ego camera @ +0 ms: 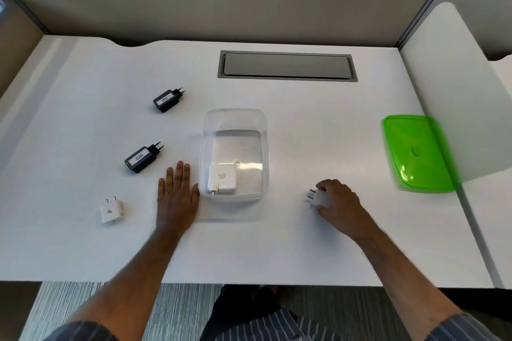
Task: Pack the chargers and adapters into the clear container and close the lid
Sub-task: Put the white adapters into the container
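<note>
We see left hand [177, 196] flat on bench [277, 243], touching clear container [235, 130] holding square white charger [221, 178]. Right hand [339, 202] grips white adapter [320, 198]. Green lid [418, 152] far right; two black chargers [166, 100] [141, 159] left.

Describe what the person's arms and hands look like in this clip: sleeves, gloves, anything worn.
Both hands, left and right, are bare: no gloves, and no rings or watch that I can see. The forearms are uncovered. Dark sleeves with thin pale stripes show only at the bottom edge, ending near the elbows.

The right hand [336, 199] hides most of a white adapter [318, 198]; the green lid [418, 152] is blurred.
</note>
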Motion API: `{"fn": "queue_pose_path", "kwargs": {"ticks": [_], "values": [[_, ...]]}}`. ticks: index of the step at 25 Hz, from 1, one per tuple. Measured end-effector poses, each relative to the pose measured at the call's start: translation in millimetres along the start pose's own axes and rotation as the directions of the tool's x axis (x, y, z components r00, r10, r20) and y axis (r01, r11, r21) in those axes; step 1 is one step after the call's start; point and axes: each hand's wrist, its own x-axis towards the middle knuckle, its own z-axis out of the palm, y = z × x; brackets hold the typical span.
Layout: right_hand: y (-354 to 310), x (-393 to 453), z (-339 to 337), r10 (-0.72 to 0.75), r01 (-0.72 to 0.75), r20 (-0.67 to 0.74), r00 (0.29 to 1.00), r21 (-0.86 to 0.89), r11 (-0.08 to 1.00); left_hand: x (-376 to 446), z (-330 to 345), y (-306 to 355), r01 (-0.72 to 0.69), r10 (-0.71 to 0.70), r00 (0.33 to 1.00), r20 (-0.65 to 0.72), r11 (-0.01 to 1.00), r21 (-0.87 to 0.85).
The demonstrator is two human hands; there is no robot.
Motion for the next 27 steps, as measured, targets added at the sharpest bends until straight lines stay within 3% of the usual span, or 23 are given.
{"fn": "queue_pose_path", "kwargs": {"ticks": [8, 14, 19, 22, 27], "values": [[-57.8, 14.9, -44.8, -0.187, 0.207, -0.211, 0.960, 0.080, 0.975, -2.6, 4.4, 2.2, 0.013, -0.012, 0.999, -0.046, 1.000, 0.023], [-123.0, 44.3, -63.0, -0.343, 0.370, -0.212, 0.915, 0.105, 0.923, -1.8, 6.6, -2.0, 0.020, -0.021, 0.998, -0.062, 1.000, -0.018], [-163.4, 66.7, -48.3, -0.493, 0.497, -0.139, 0.859, 0.000, 0.867, 0.5, 9.8, -6.0, 0.035, -0.038, 0.998, -0.058, 0.998, -0.055], [-173.4, 76.9, -33.9, -0.580, 0.570, -0.023, 0.815, -0.156, 0.807, 0.7, 11.9, -6.6, 0.039, -0.043, 0.998, -0.053, 0.997, -0.065], [-180.2, 92.3, -13.5, -0.527, 0.574, 0.242, 0.815, -0.464, 0.675, 2.7, 15.4, -9.7, 0.052, -0.056, 0.997, -0.057, 0.997, -0.062]]}}
